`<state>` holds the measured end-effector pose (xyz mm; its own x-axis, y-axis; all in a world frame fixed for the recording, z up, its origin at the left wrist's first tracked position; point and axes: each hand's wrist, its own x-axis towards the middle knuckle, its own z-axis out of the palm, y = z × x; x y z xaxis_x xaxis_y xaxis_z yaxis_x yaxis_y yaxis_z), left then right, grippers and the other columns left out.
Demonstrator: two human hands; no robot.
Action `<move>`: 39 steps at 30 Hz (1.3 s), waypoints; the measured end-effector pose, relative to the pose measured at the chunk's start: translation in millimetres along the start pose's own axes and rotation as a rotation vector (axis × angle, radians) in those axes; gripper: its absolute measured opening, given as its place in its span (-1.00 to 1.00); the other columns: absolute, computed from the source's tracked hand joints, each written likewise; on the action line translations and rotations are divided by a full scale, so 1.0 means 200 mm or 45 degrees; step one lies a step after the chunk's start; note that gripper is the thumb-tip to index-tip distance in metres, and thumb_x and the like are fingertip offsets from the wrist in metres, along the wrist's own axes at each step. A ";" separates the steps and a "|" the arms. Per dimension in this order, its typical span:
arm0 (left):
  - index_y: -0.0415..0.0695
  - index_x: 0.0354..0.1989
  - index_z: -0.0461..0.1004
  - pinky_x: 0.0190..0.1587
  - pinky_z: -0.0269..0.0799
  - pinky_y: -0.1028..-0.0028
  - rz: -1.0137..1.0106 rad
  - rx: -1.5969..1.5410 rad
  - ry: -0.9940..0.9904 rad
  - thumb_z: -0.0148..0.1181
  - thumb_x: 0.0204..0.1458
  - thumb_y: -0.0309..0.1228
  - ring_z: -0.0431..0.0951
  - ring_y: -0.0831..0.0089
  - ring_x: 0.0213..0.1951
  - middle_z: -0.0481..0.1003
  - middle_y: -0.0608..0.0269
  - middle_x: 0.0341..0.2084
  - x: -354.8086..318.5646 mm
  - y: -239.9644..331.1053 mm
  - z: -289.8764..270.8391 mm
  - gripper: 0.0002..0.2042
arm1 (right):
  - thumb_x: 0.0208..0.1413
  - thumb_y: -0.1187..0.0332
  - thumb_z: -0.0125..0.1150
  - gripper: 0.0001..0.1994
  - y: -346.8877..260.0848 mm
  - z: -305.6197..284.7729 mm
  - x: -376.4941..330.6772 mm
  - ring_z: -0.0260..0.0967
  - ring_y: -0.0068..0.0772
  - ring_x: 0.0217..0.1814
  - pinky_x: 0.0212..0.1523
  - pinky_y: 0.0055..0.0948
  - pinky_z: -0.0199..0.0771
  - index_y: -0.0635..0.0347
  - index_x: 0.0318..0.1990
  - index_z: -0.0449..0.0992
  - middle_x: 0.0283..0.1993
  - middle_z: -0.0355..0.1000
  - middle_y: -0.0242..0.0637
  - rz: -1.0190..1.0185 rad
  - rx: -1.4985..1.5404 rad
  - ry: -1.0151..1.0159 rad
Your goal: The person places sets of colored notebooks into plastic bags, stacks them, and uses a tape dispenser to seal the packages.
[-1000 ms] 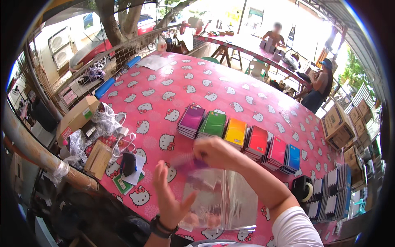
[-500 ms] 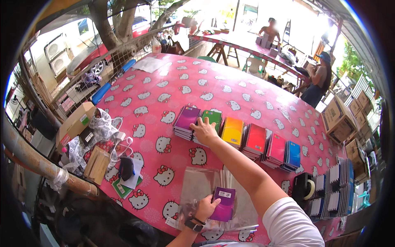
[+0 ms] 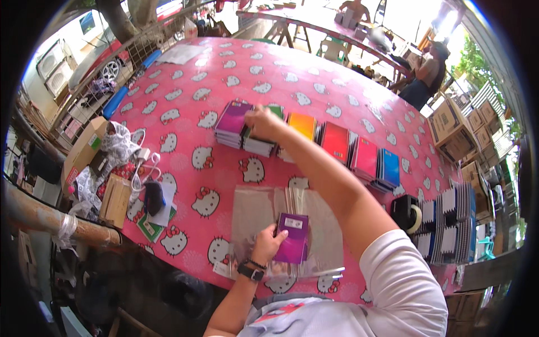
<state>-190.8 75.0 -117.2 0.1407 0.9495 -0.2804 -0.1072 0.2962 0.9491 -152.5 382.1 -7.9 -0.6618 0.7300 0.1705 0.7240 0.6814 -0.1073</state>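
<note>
My left hand [image 3: 268, 247] grips a small purple spiral notebook [image 3: 292, 236], thumb on its face, above clear plastic bags [image 3: 250, 208] lying flat on the table. My right arm reaches across to the row of notebook stacks. There my right hand [image 3: 264, 122] is closed at the green notebook stack [image 3: 275, 110], its fingers at the left edge of the top one, covering much of it. Just left of those fingers lies a purple notebook stack [image 3: 233, 119]. Yellow [image 3: 302, 126], red [image 3: 335, 141], pink [image 3: 365, 156] and blue [image 3: 388, 167] stacks continue to the right.
Spiral-bound notebook piles [image 3: 446, 224] stand at the right edge beside a black tape dispenser [image 3: 405, 213]. An open carton [image 3: 84, 149], wooden block [image 3: 115, 199] and dark pouch [image 3: 153, 197] sit left. Cardboard boxes [image 3: 457, 132] are beyond the table; two people work farther back.
My right hand's spread fingers have drawn together at the green notebook's left edge. My left hand still holds the purple notebook. The whole view has shifted, so the table sits higher in it.
</note>
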 end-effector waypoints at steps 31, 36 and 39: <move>-0.28 -0.30 0.45 -0.31 0.41 0.51 0.089 0.232 0.041 0.35 -0.19 -0.38 0.49 0.54 -0.42 0.53 0.22 -0.45 -0.03 0.04 -0.02 -0.69 | 0.03 0.29 0.00 -0.63 0.04 0.11 -0.56 0.26 0.02 0.04 -0.05 -0.05 0.34 0.14 0.03 0.33 -0.04 0.31 -0.04 0.232 -0.093 0.277; -0.28 -0.29 0.45 -0.32 0.42 0.55 0.094 0.172 0.032 0.36 -0.18 -0.40 0.49 0.57 -0.40 0.53 0.25 -0.43 -0.04 0.06 -0.01 -0.70 | 0.08 0.28 -0.06 -0.56 0.04 0.18 -0.67 0.25 0.06 0.13 0.09 -0.14 0.24 0.14 0.14 0.26 0.15 0.21 0.19 0.550 -0.544 0.369; -0.29 -0.27 0.44 -0.31 0.42 0.55 0.089 0.059 0.003 0.36 -0.17 -0.40 0.50 0.57 -0.39 0.53 0.26 -0.42 -0.04 0.04 -0.02 -0.68 | 0.06 0.30 -0.04 -0.61 0.03 0.19 -0.66 0.33 -0.05 0.05 0.05 -0.20 0.27 0.13 0.08 0.33 0.06 0.31 0.15 0.422 -0.613 0.362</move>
<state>-196.1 71.3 -107.2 0.1319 0.9679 -0.2139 -0.0708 0.2244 0.9719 -67.7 291.7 -68.2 -0.3591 0.8102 0.4632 0.9308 0.2749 0.2408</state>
